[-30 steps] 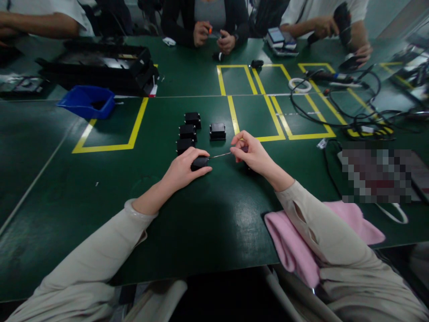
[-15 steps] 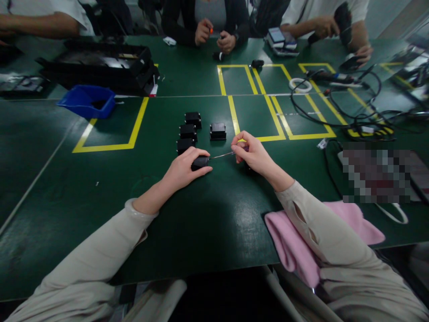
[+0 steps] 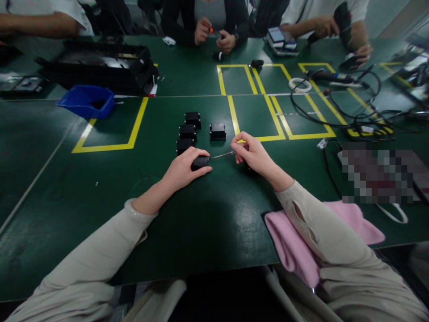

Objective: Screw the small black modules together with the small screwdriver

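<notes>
My left hand (image 3: 185, 169) grips a small black block-shaped part (image 3: 200, 163) on the green table, thumb on the near side and fingers on the far side. A screwdriver (image 3: 221, 155) is pinched in my right hand (image 3: 250, 154); its thin metal shaft runs left and meets the right end of that part. Most of its handle is hidden by my fingers. Just beyond my left hand, similar black parts stand in a column: a far one (image 3: 192, 119), a middle one (image 3: 187, 131) and a near one (image 3: 185, 145), partly covered. Another black part (image 3: 217, 131) sits apart to their right.
A blue bin (image 3: 87, 100) and stacked black trays (image 3: 100, 67) are at the left. Black cables (image 3: 335, 109) tangle at the right, above a blurred-out object (image 3: 375, 174). My right forearm lies over a pink cloth (image 3: 288, 237). Co-workers' hands (image 3: 214, 38) are across the table.
</notes>
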Tool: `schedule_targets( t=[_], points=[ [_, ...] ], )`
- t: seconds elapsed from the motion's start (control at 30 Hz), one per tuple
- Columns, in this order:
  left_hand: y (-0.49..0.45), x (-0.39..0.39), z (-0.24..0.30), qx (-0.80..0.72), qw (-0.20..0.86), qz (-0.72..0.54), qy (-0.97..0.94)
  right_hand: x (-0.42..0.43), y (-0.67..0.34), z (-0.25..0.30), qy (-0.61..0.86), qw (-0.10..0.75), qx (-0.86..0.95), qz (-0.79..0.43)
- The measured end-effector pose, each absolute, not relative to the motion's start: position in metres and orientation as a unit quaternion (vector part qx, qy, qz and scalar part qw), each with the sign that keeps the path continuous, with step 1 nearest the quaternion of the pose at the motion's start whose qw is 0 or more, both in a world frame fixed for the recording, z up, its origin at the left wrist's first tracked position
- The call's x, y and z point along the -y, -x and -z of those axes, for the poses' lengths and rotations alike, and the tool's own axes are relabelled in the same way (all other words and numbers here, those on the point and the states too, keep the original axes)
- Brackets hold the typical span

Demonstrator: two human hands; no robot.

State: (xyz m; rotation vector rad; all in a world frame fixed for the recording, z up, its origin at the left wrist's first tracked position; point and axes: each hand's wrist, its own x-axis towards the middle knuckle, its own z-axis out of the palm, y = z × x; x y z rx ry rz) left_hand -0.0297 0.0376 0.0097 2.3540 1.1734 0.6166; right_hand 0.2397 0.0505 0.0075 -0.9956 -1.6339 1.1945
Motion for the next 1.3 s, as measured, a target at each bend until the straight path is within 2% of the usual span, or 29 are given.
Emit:
schedule_targets(
  t=[0.2, 0.43, 1.3],
  points=[
    [0.0301, -0.0376, -0.0098, -0.420, 0.219, -0.225, -0.852, -0.0505, -0.2421, -0.0105, 0.398, 0.433, 0.673, -0.448],
    [0.0300, -0.0379, -0.0090, -0.421, 0.215, -0.227, -0.851, -0.0500, -0.2397, -0.0093, 0.395, 0.425, 0.657, -0.481],
    [0.0302, -0.0382, -0.0090, -0.422, 0.215, -0.222, -0.852, -0.0498, -0.2406, -0.0118, 0.404, 0.415, 0.666, -0.470]
  ],
)
